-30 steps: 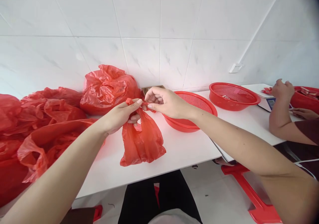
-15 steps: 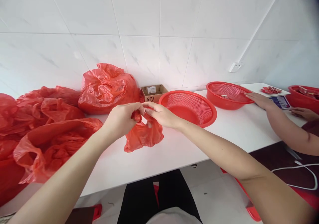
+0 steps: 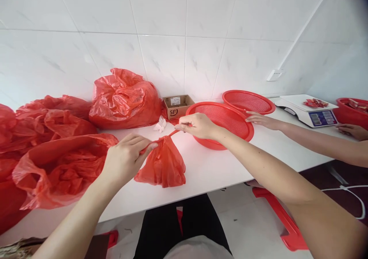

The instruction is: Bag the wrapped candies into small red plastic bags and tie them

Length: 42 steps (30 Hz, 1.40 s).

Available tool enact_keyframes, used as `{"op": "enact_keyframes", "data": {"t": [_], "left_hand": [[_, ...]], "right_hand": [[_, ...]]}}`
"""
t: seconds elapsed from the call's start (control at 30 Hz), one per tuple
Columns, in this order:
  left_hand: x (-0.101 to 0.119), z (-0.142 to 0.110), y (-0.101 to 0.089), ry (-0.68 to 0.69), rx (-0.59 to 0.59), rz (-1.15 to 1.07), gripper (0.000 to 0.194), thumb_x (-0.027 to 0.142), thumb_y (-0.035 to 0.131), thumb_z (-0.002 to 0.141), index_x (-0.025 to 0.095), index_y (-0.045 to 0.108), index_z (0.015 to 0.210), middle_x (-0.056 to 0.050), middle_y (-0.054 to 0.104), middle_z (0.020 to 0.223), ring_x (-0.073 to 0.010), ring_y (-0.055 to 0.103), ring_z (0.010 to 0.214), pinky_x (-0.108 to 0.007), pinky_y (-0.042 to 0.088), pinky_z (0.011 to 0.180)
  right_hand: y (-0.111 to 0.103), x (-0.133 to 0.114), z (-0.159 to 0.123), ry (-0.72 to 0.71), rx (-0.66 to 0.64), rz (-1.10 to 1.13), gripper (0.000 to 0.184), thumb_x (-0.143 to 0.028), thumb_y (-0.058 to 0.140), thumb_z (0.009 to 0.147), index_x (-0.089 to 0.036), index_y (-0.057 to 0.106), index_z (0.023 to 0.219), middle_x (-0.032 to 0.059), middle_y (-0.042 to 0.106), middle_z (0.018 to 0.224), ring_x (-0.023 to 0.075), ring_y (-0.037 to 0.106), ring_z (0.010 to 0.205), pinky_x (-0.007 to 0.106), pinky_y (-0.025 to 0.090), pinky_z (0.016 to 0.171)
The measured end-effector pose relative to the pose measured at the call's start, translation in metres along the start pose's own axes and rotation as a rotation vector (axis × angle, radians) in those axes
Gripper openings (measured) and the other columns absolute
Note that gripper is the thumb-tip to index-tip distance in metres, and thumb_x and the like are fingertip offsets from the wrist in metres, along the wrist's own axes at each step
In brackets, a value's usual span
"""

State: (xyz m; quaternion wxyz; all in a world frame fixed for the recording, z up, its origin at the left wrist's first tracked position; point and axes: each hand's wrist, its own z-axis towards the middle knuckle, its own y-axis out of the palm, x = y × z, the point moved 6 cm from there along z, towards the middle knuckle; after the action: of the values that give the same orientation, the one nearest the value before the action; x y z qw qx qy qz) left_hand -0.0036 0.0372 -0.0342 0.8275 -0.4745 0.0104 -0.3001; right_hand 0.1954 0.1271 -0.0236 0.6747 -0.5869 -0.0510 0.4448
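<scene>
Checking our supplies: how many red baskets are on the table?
3. One red mesh basket beside the cardboard box, a second red mesh basket behind it, a third red basket past the scale. Others could hide under the red bags.

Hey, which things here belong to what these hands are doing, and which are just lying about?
In use: left hand, right hand, small red plastic bag.
Lying about: bulging red plastic bag, cardboard box, red mesh basket, digital scale.
</scene>
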Motion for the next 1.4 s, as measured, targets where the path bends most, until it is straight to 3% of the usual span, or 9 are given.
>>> {"op": "enact_keyframes", "data": {"t": [0.17,0.43,0.57,0.67,0.77,0.93,1.1,1.2,1.4], "left_hand": [[0.008,-0.039,0.014,-0.078,-0.312,-0.259,0.031,0.039,0.045,0.095,0.024,0.061,0.073,-0.003,0.064,0.078,-0.0195,0.06,0.08,-0.028,0.046,0.068],[0.034,-0.039,0.014,-0.069,-0.355,-0.52,0.03,0.034,0.045,0.095,0.023,0.06,0.072,-0.004,0.059,0.076,-0.0216,0.055,0.083,-0.032,0.044,0.075],[0.02,-0.026,0.016,-0.213,-0.205,-0.692,0.039,0.042,0.043,0.096,0.023,0.062,0.068,-0.005,0.055,0.084,-0.0203,0.054,0.084,-0.032,0.044,0.077],[0.008,-0.018,0.028,-0.307,-0.09,-0.753,0.043,0.048,0.046,0.094,0.021,0.063,0.065,-0.007,0.055,0.103,-0.0229,0.05,0.109,-0.034,0.041,0.094],[0.003,-0.012,0.045,-0.349,-0.026,-0.967,0.043,0.049,0.045,0.095,0.02,0.059,0.067,-0.008,0.057,0.118,-0.0242,0.046,0.124,-0.038,0.037,0.105],[0.002,-0.015,0.066,-0.434,-0.007,-1.323,0.034,0.055,0.047,0.092,0.024,0.058,0.102,-0.01,0.059,0.123,-0.0249,0.057,0.113,-0.039,0.05,0.089],[0.016,-0.027,0.089,-0.353,-0.117,-1.099,0.052,0.041,0.079,0.07,0.027,0.048,0.11,-0.005,0.063,0.115,-0.0214,0.064,0.097,-0.036,0.052,0.082],[0.017,-0.038,0.119,-0.468,-0.31,-0.823,0.024,0.039,0.064,0.082,0.019,0.056,0.092,-0.004,0.066,0.086,-0.0196,0.065,0.078,-0.033,0.052,0.072],[0.009,-0.035,0.127,-0.441,-0.281,-0.653,0.027,0.042,0.055,0.086,0.02,0.05,0.07,0.0,0.057,0.071,-0.0141,0.052,0.061,-0.028,0.043,0.059]], "right_hand": [[-0.005,0.063,0.023,0.177,0.096,-0.37,0.056,-0.052,0.035,0.096,-0.017,0.05,0.056,0.0016,0.053,0.058,0.0133,0.047,0.061,0.028,0.02,0.058],[0.016,0.077,0.049,0.264,0.14,-0.278,0.049,-0.045,0.037,0.096,-0.016,0.052,0.059,0.0054,0.059,0.066,0.0161,0.054,0.07,0.028,0.024,0.06],[0.021,0.052,0.043,0.266,0.117,-0.075,0.046,-0.052,0.04,0.095,-0.019,0.044,0.064,0.0015,0.056,0.065,0.0123,0.05,0.061,0.025,0.029,0.055],[0.028,0.01,0.024,0.136,0.06,0.389,0.043,-0.057,0.049,0.091,-0.02,0.042,0.071,-0.0019,0.055,0.068,0.0092,0.047,0.057,0.022,0.034,0.054],[0.047,-0.034,-0.001,0.039,-0.154,0.735,0.037,-0.054,0.065,0.082,-0.02,0.052,0.084,-0.0016,0.059,0.079,0.0091,0.051,0.064,0.022,0.04,0.057],[0.07,-0.059,-0.015,0.004,-0.35,0.871,0.029,-0.044,0.071,0.082,-0.018,0.063,0.092,-0.0017,0.06,0.084,0.0092,0.054,0.071,0.023,0.045,0.065],[0.063,-0.051,-0.001,0.103,-0.252,1.141,0.037,-0.05,0.06,0.089,-0.017,0.061,0.075,-0.0071,0.04,0.053,0.008,0.041,0.05,0.022,0.038,0.051],[0.056,-0.05,0.001,0.147,-0.211,1.21,0.044,-0.053,0.055,0.091,-0.015,0.059,0.07,-0.0082,0.034,0.047,0.0066,0.032,0.045,0.02,0.032,0.045],[0.036,-0.045,-0.007,0.173,-0.143,1.154,0.045,-0.049,0.047,0.097,-0.016,0.053,0.068,-0.0088,0.028,0.048,0.0056,0.022,0.043,0.019,0.019,0.041]]}}
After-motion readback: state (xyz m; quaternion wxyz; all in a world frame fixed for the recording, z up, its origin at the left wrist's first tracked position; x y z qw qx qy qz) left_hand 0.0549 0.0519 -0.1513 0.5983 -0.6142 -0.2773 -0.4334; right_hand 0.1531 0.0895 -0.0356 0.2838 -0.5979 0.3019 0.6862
